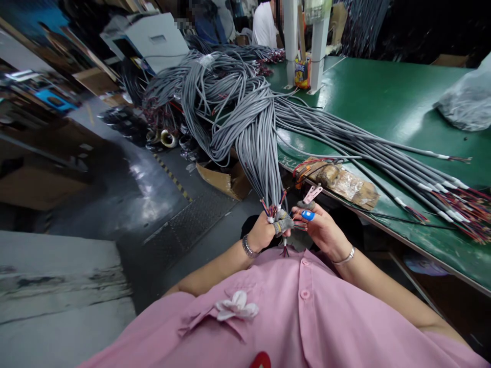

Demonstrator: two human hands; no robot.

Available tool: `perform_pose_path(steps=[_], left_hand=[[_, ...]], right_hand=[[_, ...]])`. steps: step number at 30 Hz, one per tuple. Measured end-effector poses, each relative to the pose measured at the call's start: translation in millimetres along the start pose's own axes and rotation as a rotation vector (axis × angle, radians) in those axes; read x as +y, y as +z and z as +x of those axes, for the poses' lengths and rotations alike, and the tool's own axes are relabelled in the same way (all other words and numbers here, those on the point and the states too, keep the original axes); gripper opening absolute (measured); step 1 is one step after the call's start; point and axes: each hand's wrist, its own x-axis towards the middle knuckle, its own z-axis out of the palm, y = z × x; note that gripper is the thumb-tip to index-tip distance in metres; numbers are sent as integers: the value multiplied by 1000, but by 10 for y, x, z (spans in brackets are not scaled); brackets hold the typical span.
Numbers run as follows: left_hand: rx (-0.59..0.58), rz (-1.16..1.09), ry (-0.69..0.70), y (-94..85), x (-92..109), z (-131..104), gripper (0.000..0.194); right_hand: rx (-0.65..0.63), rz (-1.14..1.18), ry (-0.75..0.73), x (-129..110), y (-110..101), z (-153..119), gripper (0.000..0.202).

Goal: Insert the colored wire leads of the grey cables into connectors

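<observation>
My left hand (pixel 265 230) is closed round the ends of a thick bundle of grey cables (pixel 263 153), with coloured wire tips sticking out above the fingers. Grey finger covers show on its fingertips. My right hand (pixel 320 227) is just to the right, its thumb wrapped in blue tape and its fingers pinched on thin coloured wires (pixel 300 225) that run across from the left hand. A pink clip (pixel 312 193) stands up by the right hand's fingers. One cable end with dark wires hangs below the hands, in front of the pink shirt.
On the green table (pixel 383 102) more grey cables with white-banded ends (pixel 433 189) lie to the right. A taped wooden block (pixel 345 184) sits at the table edge. White posts, a plastic bag (pixel 470 97) and a person in white (pixel 264 24) are farther back. An open carton (pixel 218 179) is on the floor.
</observation>
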Motion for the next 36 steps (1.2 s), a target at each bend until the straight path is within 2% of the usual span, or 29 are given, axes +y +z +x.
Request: perform_pose_path(steps=[5, 10, 17, 23, 27, 32, 36], left_hand=[[-16, 42, -16, -7, 16, -1, 36], [-7, 77, -24, 33, 78, -13, 36], [117, 103, 28, 93, 24, -11, 36], [129, 64, 6, 113, 38, -6, 38], [112, -34, -37, 92, 79, 1, 36], [33, -155, -112, 80, 140, 79, 35], [-53, -224, -137, 121, 195, 174, 37]], right_hand=[[-4, -10, -22, 28, -4, 44, 30], [70, -53, -79, 68, 9, 40, 33], [179, -141, -218, 137, -24, 16, 32], [200, -118, -173, 131, -77, 13, 27], [223, -50, -121, 89, -194, 70, 37], [141, -46, -61, -22, -270, 249, 53], [86, -34, -64, -126, -225, 341, 47]])
